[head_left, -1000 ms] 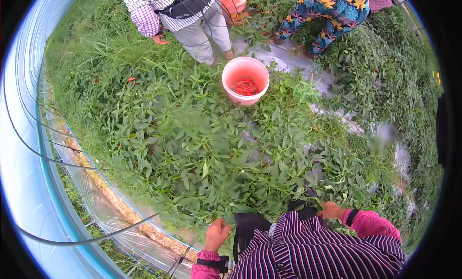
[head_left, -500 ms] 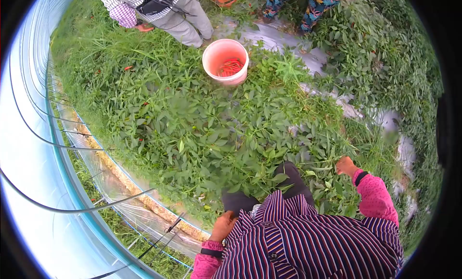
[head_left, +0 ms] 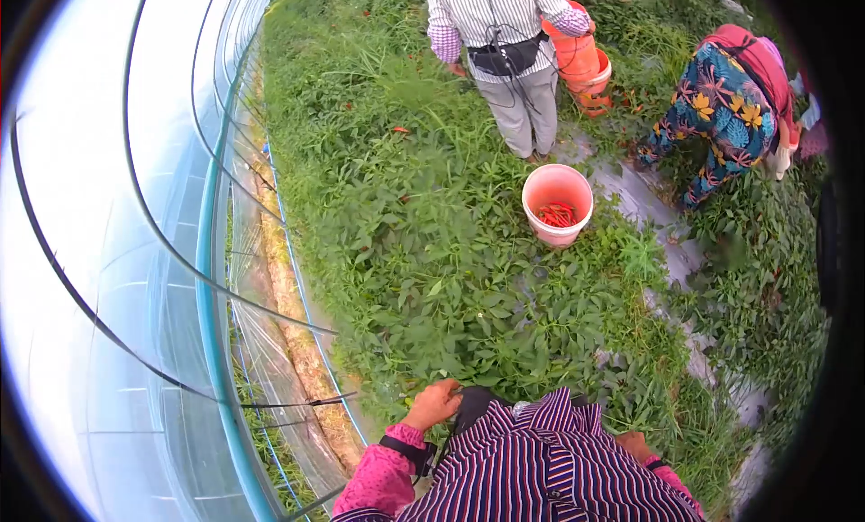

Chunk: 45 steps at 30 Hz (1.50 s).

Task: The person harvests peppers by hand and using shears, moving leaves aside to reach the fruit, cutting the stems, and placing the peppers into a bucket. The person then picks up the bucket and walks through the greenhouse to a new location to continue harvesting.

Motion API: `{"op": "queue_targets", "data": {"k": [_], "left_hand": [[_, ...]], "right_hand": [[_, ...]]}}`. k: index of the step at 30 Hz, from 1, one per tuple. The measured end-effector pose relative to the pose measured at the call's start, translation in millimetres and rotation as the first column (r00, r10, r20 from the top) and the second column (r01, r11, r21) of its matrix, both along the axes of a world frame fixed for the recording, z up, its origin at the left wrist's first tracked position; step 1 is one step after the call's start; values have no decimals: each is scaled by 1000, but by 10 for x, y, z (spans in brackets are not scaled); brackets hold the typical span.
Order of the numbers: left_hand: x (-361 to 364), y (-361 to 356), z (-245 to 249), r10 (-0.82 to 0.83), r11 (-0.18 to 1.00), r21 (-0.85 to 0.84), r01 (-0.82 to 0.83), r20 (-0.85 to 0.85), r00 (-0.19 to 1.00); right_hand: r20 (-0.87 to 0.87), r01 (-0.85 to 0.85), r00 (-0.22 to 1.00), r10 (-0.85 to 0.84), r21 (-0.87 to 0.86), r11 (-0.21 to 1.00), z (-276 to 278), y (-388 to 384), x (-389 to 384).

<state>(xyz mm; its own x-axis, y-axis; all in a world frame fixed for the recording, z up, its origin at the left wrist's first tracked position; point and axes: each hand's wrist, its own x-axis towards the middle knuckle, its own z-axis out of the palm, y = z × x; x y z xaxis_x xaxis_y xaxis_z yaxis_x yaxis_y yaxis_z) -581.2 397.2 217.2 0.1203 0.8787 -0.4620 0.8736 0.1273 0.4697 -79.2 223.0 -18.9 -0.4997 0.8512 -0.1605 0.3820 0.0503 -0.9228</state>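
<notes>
My left hand (head_left: 434, 405) is beside my dark-clad knee (head_left: 473, 405), over the edge of the green pepper plants. Its fingers are curled, and whatever they may hold is hidden. Low at my right side is my right hand (head_left: 635, 445), close to the leaves, its fingers mostly out of sight behind my striped garment (head_left: 532, 463). Ahead among the plants (head_left: 423, 297) stands a white bucket (head_left: 558, 238) with a reddish inside. Red chili peppers (head_left: 557, 216) lie at its bottom. Neither hand touches the bucket.
A person in grey trousers (head_left: 518, 108) stands beyond the bucket, one hand at orange buckets (head_left: 577, 58). Another person in floral trousers (head_left: 721, 117) bends at the right. Plastic mulch (head_left: 635, 198) runs between rows. The greenhouse's film wall (head_left: 171, 342) curves along the left.
My view has swung left and up, so the bucket appears further right and lower. My right hand has drawn back from the plants toward my body. The person in grey trousers now faces away.
</notes>
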Motion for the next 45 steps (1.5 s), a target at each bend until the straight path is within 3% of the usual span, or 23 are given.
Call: {"op": "queue_targets", "data": {"k": [6,7,8,10,12,13,15,16,19,21,23,24,25,26,28,31,34,36,41,45], "left_hand": [[-676,-169,309,276,926,304,-224,-141,951],[-795,-202,371,330,864,430,-263,-89,940],[-949,-226,457,379,780,550,-300,-33,925],[-1246,-272,823,564,508,758,-409,67,823],[-1632,-335,1260,668,151,903,-402,207,714],[-1746,-379,1557,706,33,914,-405,266,656],[-1957,-458,2099,842,-83,988,-132,140,521],[-2095,-481,2343,840,-135,990,-33,132,526],[-2301,-437,2969,898,-130,977,171,43,437],[-2605,-377,3166,864,-139,981,132,55,500],[-2674,-320,3312,903,-42,999,-9,42,429],[-2690,-266,3308,841,-88,992,-95,125,527],[-2786,-245,3298,796,-53,987,-155,135,590],[-2541,-154,3322,808,-34,982,-185,136,573],[-2765,-75,3291,802,-65,994,-89,105,588],[-2999,-2,3254,864,-53,989,134,-22,502],[-2779,15,3331,879,-104,991,-83,131,458],[-2621,21,3427,879,-167,979,-120,203,431],[-2711,-49,3637,914,-47,987,-154,105,392],[-2899,-124,3678,863,-20,977,-212,124,490]], "right_hand": [[49,-2,999,-2,78,997,-163,515,261],[78,73,995,-56,-234,970,-66,609,338],[82,321,944,-319,-448,834,26,669,364],[247,594,662,-708,-749,293,261,853,283],[284,617,711,-644,-692,375,522,1022,232],[264,608,715,-648,-693,388,535,1023,269],[265,611,721,-640,-679,407,526,987,326],[255,591,733,-631,-699,403,473,969,345],[265,578,721,-640,-741,343,262,731,397],[301,591,702,-646,-752,292,350,675,261],[328,606,712,-620,-734,308,519,662,132],[337,607,733,-591,-716,344,596,671,80],[342,611,723,-600,-723,324,597,666,64],[346,609,718,-604,-732,305,606,649,59],[361,617,720,-592,-723,310,713,662,36],[375,650,673,-638,-711,267,855,623,24],[393,654,664,-636,-717,240,658,418,138],[403,653,651,-643,-729,205,588,304,192],[437,656,642,-630,-738,157,494,209,268],[407,638,635,-656,-756,149,424,296,290]]}}
